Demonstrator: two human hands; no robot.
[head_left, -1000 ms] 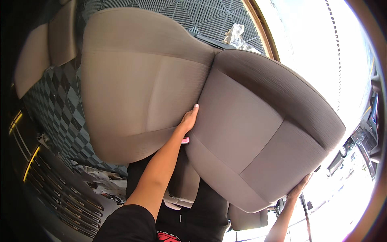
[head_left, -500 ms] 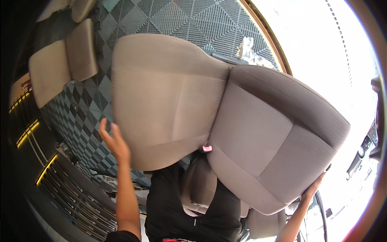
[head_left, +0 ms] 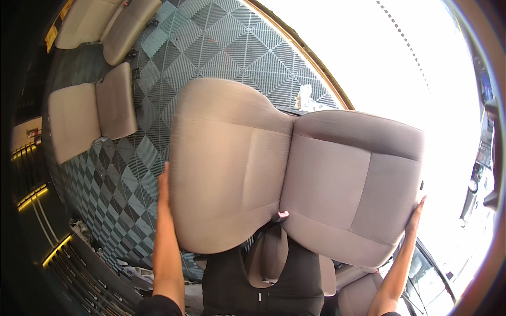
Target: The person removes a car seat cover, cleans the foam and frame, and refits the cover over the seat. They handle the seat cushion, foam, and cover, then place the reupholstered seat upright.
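Note:
A beige-grey fabric car seat [head_left: 329,179] fills the middle of the view, its two padded halves joined along a seam. A pinkish-red seat belt buckle [head_left: 283,215] pokes out at the near end of that seam. My left hand [head_left: 164,184] presses along the outer edge of the left half, its fingers partly hidden behind the padding. On the opposite side my right hand [head_left: 415,215] grips the outer edge of the right half, near its lower corner. The seat stands in front of my legs, between both hands.
Two more seats, one lower [head_left: 74,121] and one upper [head_left: 87,23], rest on the grey tiled floor [head_left: 226,42] at left. Behind my legs are other seats [head_left: 358,295]. A dark rack with yellow strips [head_left: 58,248] lines the left. Crumpled plastic [head_left: 304,99] lies beyond the seat.
My left hand, off the seat and spread before, has come against its left edge. The seat has turned slightly and sits lower in view. My right hand stays on its edge.

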